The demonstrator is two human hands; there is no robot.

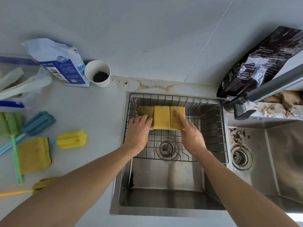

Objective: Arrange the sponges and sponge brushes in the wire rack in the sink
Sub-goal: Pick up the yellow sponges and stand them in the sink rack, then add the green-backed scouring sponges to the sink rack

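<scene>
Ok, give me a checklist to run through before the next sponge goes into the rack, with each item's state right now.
1. Three yellow sponges lined up side by side at the wire rack's back left: ok.
2. Free rack space to their right: ok.
3. Left hand free to fetch: not ok, it rests on the left sponge.
4. Right hand free: not ok, its fingers touch the right sponge.
5. Fourth sponge on the counter, uncovered: ok.
6. Brushes on the counter left of the sink: ok.
</scene>
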